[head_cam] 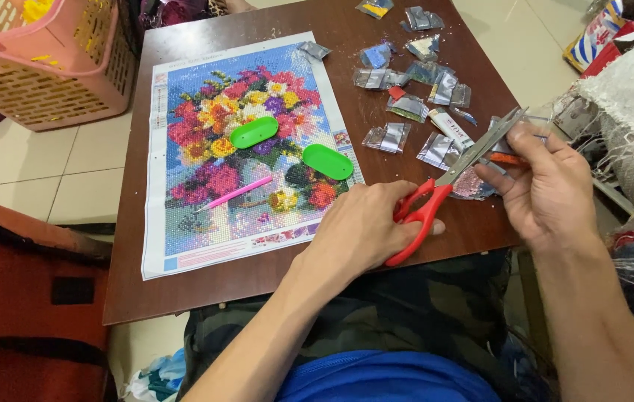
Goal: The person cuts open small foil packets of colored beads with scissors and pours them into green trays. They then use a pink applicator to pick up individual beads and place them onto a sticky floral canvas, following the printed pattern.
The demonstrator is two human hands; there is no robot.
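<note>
step: cutting open a small packet | left hand fingers closed in red scissors, blades part open | right hand fingers pinch packet at blade tips, above bench edge | next, my guess: steady packet, close blades cleanly.

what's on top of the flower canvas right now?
On the flower canvas lie two green oval trays and a pink pen. The parts of the picture beneath them are covered. The left hand overlaps its lower right corner.
</note>
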